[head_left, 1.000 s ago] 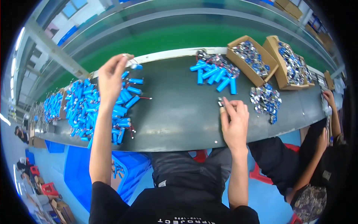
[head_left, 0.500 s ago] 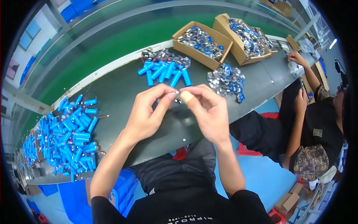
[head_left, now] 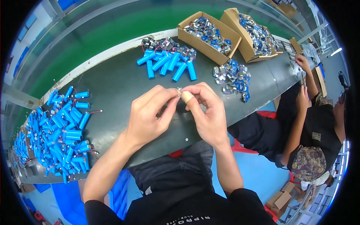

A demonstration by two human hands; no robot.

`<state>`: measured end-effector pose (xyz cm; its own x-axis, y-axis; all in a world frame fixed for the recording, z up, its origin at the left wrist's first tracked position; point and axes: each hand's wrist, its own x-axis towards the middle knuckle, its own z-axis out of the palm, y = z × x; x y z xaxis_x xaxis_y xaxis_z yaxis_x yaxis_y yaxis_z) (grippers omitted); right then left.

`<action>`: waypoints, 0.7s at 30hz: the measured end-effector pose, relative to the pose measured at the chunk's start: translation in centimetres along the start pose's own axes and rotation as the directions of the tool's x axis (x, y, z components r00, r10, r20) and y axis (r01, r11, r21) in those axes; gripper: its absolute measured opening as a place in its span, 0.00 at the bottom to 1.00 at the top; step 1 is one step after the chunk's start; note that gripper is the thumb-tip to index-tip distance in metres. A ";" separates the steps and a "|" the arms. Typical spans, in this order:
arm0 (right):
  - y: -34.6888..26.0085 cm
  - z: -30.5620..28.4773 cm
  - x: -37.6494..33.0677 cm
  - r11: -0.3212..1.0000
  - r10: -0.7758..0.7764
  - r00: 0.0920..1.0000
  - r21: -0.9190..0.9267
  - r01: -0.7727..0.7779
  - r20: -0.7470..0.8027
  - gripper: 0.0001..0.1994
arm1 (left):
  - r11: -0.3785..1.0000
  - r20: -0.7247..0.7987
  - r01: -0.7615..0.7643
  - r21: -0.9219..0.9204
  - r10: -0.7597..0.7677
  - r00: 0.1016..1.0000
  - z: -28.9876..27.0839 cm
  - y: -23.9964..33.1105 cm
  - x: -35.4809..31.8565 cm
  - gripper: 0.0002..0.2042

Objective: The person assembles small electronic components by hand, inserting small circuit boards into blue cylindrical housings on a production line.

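In the head view, the left hand (head_left: 150,116) and the right hand (head_left: 208,112) meet above the dark worktable (head_left: 112,86), close in front of the person's body. Between the fingertips of both hands sits a small part (head_left: 179,90); it is pale and metallic, very tiny, and its exact shape cannot be told. Both hands are pinched on this part, the left with thumb and index finger, the right with its fingertips curled from the other side. One finger of the right hand wears a beige finger cover (head_left: 186,97) on its tip. Far on the left of the table lies a big heap of blue cylindrical cells (head_left: 62,131), some with thin red wires. Beyond the hands lies a smaller group of blue cells (head_left: 168,62), and just behind it a bunch of small circuit boards with wires (head_left: 161,43). To the right of the hands there is a pile of small blue-and-silver parts (head_left: 232,77). Two cardboard boxes (head_left: 210,35) full of similar parts stand at the far edge. At the right, another person (head_left: 311,120) in dark clothes sits at the same table.
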<state>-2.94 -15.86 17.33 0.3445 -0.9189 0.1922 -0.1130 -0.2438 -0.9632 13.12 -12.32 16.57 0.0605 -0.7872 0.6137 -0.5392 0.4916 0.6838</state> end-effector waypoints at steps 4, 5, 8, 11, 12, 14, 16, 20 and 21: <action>0.1 -1.0 0.7 0.982 -0.107 0.989 -0.144 0.121 0.102 0.05 | 0.999 0.022 -0.047 0.012 0.047 0.999 0.0 -0.5 -0.3 0.08; 0.3 -1.2 0.8 0.969 -0.145 0.978 -0.177 0.171 0.148 0.05 | 0.999 0.021 -0.040 0.007 0.040 0.999 0.1 -0.6 -0.3 0.08; 0.5 -1.2 1.2 0.977 -0.110 0.980 -0.165 0.138 0.167 0.06 | 1.000 0.032 0.003 -0.007 -0.003 0.999 0.2 -1.0 -0.3 0.07; 1.0 -1.0 1.3 0.987 -0.081 0.983 -0.125 0.102 0.163 0.07 | 0.993 0.050 0.112 -0.031 -0.110 0.993 -0.1 -0.9 -0.1 0.07; 0.9 -1.0 1.2 0.987 -0.077 0.983 -0.126 0.099 0.166 0.07 | 0.993 0.049 0.116 -0.032 -0.115 0.992 0.0 -1.2 -0.2 0.07; 0.7 -1.3 1.2 0.960 -0.008 1.000 -0.278 0.011 0.013 0.10 | 0.987 -0.029 0.161 -0.024 -0.162 0.986 0.2 -1.7 -0.3 0.05; 1.6 -1.5 0.9 0.911 -0.006 1.000 -0.411 0.017 0.030 0.14 | 0.978 -0.036 0.203 -0.051 -0.205 0.978 0.2 -1.8 -0.3 0.05; 3.0 -0.6 0.7 0.795 -0.137 0.985 -0.581 0.174 0.107 0.15 | 0.925 -0.019 0.349 -0.152 -0.356 0.934 0.6 -1.7 -0.6 0.06; 3.2 -0.4 0.8 0.812 -0.183 0.979 -0.547 0.201 0.089 0.14 | 0.905 -0.007 0.385 -0.184 -0.393 0.920 0.6 -1.6 -0.8 0.06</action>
<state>-3.39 -17.46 14.44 0.4405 -0.8278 0.3474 -0.5327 -0.5525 -0.6411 13.40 -12.74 14.76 0.2734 -0.9144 0.2986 -0.3101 0.2101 0.9272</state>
